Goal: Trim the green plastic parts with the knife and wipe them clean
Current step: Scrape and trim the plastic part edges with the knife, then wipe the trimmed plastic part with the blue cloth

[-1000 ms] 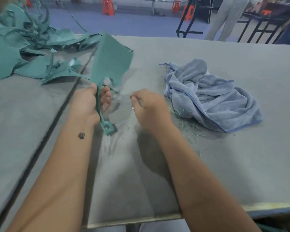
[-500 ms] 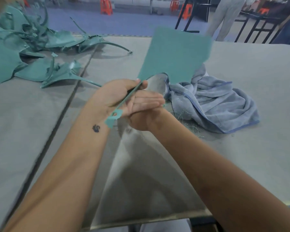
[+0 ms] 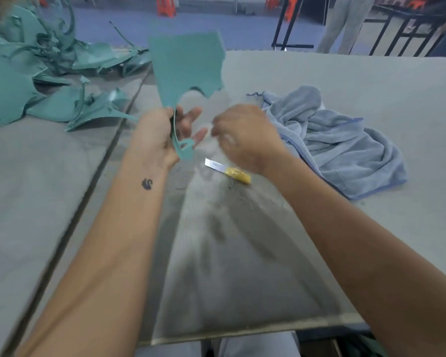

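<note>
We are gripping the narrow stem of a green plastic part [image 3: 186,68] in our left hand [image 3: 162,135], raising its broad, matte, ragged-edged blade upright, probably for inspection; our right hand [image 3: 242,137], blurred, is hovering just right of it, its hold unclear; the knife [image 3: 227,170] is lying below the part, set down within reach.

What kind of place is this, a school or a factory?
Probably a factory workshop. A big pile of green plastic parts waits on a long grey work table, and a trimming knife lies beside a wiping cloth.
</note>
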A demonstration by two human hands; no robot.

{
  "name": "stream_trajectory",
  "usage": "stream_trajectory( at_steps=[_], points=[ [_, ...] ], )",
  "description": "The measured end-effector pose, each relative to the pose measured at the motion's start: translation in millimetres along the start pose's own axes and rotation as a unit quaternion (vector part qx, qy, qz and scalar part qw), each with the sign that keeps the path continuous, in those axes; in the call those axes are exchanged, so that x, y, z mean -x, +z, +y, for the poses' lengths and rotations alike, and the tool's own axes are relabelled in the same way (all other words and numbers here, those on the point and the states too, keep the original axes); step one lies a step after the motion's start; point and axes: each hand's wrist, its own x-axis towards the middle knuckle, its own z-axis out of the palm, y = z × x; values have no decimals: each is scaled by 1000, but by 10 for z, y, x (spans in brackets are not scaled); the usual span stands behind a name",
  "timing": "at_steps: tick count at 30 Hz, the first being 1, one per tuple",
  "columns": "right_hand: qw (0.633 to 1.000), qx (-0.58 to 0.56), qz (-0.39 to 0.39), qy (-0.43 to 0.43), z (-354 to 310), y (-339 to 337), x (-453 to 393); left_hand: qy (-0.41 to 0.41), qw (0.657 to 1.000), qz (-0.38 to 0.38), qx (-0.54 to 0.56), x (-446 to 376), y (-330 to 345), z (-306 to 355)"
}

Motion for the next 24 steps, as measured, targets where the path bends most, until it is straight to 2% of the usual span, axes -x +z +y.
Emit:
stream_trajectory(
  at_steps=[3,6,8,10,12,13,16,18,21,22,24],
  points=[
    [977,-21,76,197,483,-55,-100,11,999,30,21,-31,-72,-290],
    [919,-26,119,376,870,-51,-144,52,997,53,-3,-100,-92,-544],
    [879,-89,75,463,1058,-15,-112,77,996,46,-27,-147,-115,-623],
    [848,-136,-23,511,1226,66,-46,86,995,34,-44,-183,-134,-648],
    [837,-125,-82,527,1311,134,38,81,994,32,-58,-213,-143,-652],
    [842,-104,-68,524,1335,146,67,77,995,33,-61,-225,-146,-649],
    [868,-71,30,490,1361,85,140,70,995,35,-60,-249,-146,-645],
    [867,-125,117,469,1367,-17,178,67,995,41,-62,-253,-146,-649],
    [796,-252,296,464,1271,-204,224,72,995,49,-58,-240,-155,-658],
    [775,-265,350,455,1207,-271,241,76,995,49,-52,-232,-159,-660],
    [760,-248,418,432,1051,-360,242,83,994,52,-40,-209,-166,-666]
  ],
)
